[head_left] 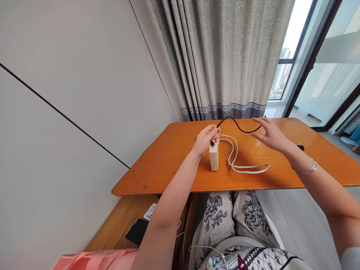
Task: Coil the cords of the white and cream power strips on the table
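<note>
My left hand point(207, 139) is closed around the end of a black cable point(244, 131), at the top of a cream-white block point(214, 159) that looks like a power strip standing on its narrow side. A small dark piece, perhaps a plug, shows below the fingers; the grip hides most of it. From there the cable arches right toward my right hand point(268, 134). That hand is raised over the table, its fingers stretched and apart, with the cable passing behind or between them. A white cord point(250, 171) loops across the tabletop beside the block.
The orange-brown wooden table point(168, 165) has a small black object point(300, 147) at its right. A grey curtain point(225, 56) hangs behind, and a wall stands left. Below the table's front left edge, a dark phone-like slab point(137, 231) lies on a wooden surface near a pink bag point(95, 260).
</note>
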`<state>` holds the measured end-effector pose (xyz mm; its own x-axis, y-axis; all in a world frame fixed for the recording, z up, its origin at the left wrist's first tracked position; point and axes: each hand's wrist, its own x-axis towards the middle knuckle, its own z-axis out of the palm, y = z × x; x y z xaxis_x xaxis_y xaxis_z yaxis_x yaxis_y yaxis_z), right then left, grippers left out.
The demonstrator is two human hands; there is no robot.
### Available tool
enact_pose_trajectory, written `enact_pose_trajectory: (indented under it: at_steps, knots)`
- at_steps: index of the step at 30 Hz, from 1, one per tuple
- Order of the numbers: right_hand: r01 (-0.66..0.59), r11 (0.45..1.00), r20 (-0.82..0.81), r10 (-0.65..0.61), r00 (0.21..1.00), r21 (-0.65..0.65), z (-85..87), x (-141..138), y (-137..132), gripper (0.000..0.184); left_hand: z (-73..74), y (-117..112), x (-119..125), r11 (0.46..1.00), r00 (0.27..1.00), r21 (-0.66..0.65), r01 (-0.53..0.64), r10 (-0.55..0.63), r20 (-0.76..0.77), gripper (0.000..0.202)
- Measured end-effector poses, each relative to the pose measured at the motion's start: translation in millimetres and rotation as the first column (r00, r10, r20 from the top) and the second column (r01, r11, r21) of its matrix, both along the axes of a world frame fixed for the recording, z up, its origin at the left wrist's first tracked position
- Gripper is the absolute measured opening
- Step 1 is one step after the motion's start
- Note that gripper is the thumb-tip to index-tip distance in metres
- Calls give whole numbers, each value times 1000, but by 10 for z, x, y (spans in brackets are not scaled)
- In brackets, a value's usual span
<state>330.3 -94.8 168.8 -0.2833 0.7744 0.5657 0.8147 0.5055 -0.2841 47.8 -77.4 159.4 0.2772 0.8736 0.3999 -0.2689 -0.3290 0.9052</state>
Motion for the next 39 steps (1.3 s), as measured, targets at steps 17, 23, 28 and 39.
enact_pose_trajectory:
  at_steps: [17, 23, 28, 39]
  knots:
    - [184, 977, 661, -70, 747, -105, -397, -616, -171, 45, 172, -172, -29, 986, 952, -134, -98, 132, 275, 28]
    - [-76, 995, 675, 15, 738, 61, -296, -625, -444, 30, 51, -140, 95, 991, 966, -76, -106, 121, 228, 32]
    - [-354, 908, 506, 201, 839, 226, -113, -733, -507, 38, 15, -208, 264, 997, 982, -75, 31, -16, 186, 39]
    - [-251, 936, -80, 278, 957, 248, 321, -794, -265, 35, 26, -323, 381, 988, 988, -54, 143, -139, 70, 51]
